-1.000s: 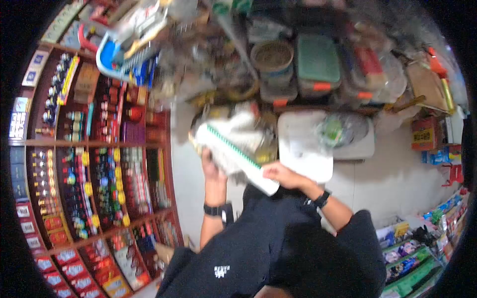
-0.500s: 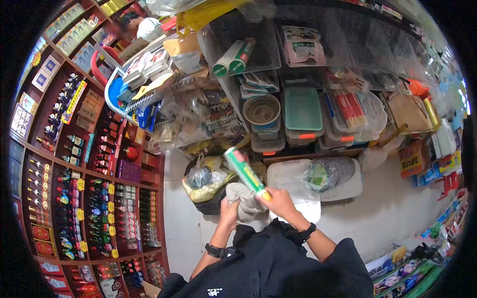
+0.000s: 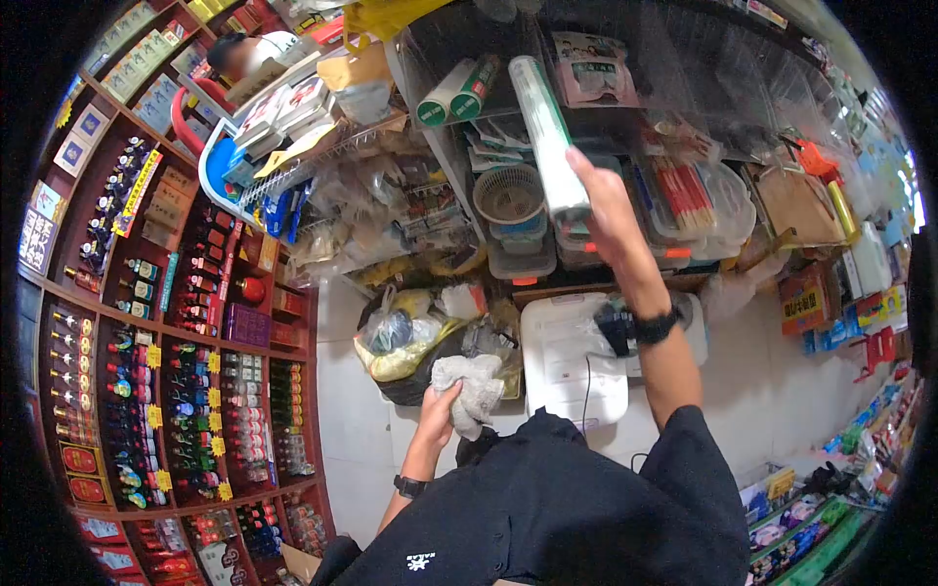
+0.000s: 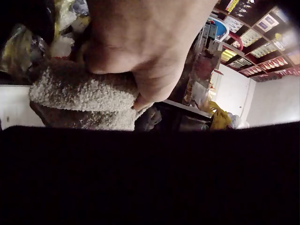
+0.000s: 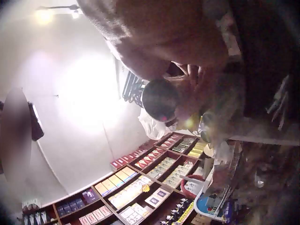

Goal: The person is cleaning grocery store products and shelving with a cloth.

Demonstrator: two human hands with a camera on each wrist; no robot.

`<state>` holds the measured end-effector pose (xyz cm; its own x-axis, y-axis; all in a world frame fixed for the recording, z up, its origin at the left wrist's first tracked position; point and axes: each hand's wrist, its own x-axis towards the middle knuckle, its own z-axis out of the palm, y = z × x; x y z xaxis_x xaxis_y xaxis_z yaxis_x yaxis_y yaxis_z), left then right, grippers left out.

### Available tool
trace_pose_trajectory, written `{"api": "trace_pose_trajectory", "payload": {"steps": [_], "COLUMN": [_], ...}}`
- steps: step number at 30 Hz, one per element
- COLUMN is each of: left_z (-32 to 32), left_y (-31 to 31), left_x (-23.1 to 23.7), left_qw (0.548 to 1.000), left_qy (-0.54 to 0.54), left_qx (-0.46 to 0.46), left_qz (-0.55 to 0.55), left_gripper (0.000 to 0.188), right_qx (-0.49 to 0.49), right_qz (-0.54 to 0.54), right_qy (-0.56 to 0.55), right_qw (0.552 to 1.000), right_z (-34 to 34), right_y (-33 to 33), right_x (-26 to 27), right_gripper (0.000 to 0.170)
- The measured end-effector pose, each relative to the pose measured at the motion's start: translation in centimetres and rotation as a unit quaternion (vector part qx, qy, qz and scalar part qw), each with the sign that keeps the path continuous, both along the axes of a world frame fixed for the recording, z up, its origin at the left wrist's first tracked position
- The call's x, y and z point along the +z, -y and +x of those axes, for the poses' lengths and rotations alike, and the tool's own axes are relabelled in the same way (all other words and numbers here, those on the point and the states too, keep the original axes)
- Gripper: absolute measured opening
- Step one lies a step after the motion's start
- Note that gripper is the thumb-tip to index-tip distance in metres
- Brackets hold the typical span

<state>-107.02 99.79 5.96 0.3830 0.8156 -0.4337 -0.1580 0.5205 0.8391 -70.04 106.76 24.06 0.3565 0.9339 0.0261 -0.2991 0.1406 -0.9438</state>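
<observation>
My right hand point(image 3: 608, 205) grips a long white-and-green tube point(image 3: 545, 132) by its lower end, raised in front of the clear shelf bins in the head view. In the right wrist view the tube's round dark end point(image 5: 160, 100) shows below the fingers. Two similar white-and-green tubes point(image 3: 451, 96) lie in the clear bin point(image 3: 518, 127) to its left. Lower down, my left hand point(image 3: 437, 418) holds a bunched greyish-white cloth point(image 3: 471, 393). The left wrist view shows the cloth's rough pile point(image 4: 84, 91) under the thumb and fingers.
Lidded plastic boxes point(image 3: 594, 195) and a round basket point(image 3: 509, 195) stand under the bins. A white lidded box point(image 3: 572, 361) and a stuffed bag point(image 3: 391, 361) sit on the floor. Bottle shelves point(image 3: 176, 342) line the left; another person point(image 3: 259, 54) is at the far left.
My right hand has moved from beside the cloth up and forward to the clear bins, carrying the tube. The left hand keeps the cloth low, near the bag.
</observation>
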Motion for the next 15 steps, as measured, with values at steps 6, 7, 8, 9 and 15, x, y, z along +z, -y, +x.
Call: {"api": "trace_pose_trajectory", "payload": {"steps": [6,7,8,9,15], "left_z": [0.0,-0.1,-0.2,-0.4,-2.1], "left_y": [0.6,0.7,0.7,0.8,1.0], "left_x": [0.3,0.2,0.0,0.0,-0.4], "left_qw": [1.0,1.0,1.0,0.999,0.998], "left_qy": [0.006,0.006,0.011,0.016,0.032], "left_qx": [0.019,0.021,0.022,0.022,0.046], "left_qz": [-0.018,-0.022,-0.02,-0.017,-0.024], "left_gripper": [0.038,0.038,0.038,0.038,0.038], "right_qx": [0.115,0.077,0.058,0.039,0.032], "right_qz": [0.021,0.022,0.018,0.015,-0.046], "right_qy": [-0.197,-0.22,-0.225,-0.23,-0.21], "right_qw": [0.973,0.972,0.972,0.972,0.976], "right_z": [2.1,1.6,1.6,1.7,-0.8], "right_y": [-7.8,-8.5,-9.4,-10.3,-8.9], "right_x": [1.7,2.3,2.3,2.4,1.1], "right_gripper": [0.057,0.056,0.056,0.057,0.084]}}
